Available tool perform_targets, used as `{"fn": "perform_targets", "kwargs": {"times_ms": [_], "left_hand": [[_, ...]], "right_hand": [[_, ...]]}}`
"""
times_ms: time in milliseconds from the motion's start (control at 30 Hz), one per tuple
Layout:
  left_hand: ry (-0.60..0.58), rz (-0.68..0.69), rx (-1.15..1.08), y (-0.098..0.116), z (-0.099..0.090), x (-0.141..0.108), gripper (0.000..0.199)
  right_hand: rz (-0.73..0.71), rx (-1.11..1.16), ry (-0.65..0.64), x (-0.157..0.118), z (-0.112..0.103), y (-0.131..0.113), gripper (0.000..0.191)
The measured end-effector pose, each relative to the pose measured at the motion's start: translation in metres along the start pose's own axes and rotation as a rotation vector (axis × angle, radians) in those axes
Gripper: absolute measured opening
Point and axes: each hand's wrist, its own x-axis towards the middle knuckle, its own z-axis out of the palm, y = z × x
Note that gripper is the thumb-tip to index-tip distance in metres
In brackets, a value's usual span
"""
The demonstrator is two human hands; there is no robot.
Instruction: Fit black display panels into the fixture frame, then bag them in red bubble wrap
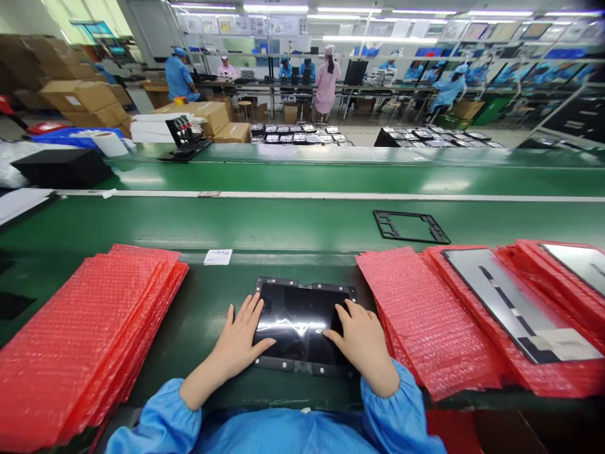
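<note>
Right at the near edge of a green assembly belt (302, 221), a glossy black display panel (297, 321) sits in a black metal jig (305, 364), directly in front of the worker. The left hand (239, 340) and right hand (362, 343) lie flat and open on either side of the panel, neither clenched nor grasping. A stack of red bubble-wrap bags (89, 334) lies to the left, a second red stack (425, 315) lies to the right, and an empty black frame (411, 227) sits farther up the belt.
</note>
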Motion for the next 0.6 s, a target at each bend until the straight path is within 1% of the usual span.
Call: {"fn": "perform_targets", "kwargs": {"times_ms": [67,133,167,233,300,367,433,500,567,600], "left_hand": [[0.035,-0.049,-0.012,0.009,0.005,-0.002,0.078],[0.078,-0.091,-0.035,0.016,0.01,-0.003,0.075],[0.1,-0.113,-0.055,0.018,0.013,-0.004,0.074],[0.137,-0.169,-0.128,0.022,0.016,-0.003,0.072],[0.159,-0.238,-0.255,0.024,0.016,-0.001,0.069],[0.192,-0.302,-0.443,0.028,0.01,0.002,0.06],[0.254,-0.349,-0.681,0.035,-0.001,0.005,0.052],[0.301,-0.379,-0.955,0.044,-0.013,0.007,0.05],[0.325,-0.401,-1.216,0.053,-0.024,0.007,0.048],[0.332,-0.412,-1.327,0.056,-0.029,0.008,0.047]], "right_hand": [[-0.082,0.026,0.084,0.015,0.005,-0.021,0.045],[-0.204,0.095,0.154,0.031,0.012,-0.039,0.043],[-0.238,0.124,0.182,0.038,0.016,-0.046,0.042],[-0.239,0.156,0.228,0.048,0.022,-0.054,0.034],[-0.221,0.171,0.262,0.054,0.024,-0.056,0.024],[-0.216,0.195,0.306,0.055,0.022,-0.053,0.02],[-0.209,0.219,0.358,0.053,0.018,-0.048,0.021],[-0.198,0.264,0.453,0.049,0.012,-0.043,0.021],[-0.187,0.332,0.55,0.043,0.004,-0.036,0.02],[-0.185,0.37,0.578,0.04,0.0,-0.032,0.019]]}}
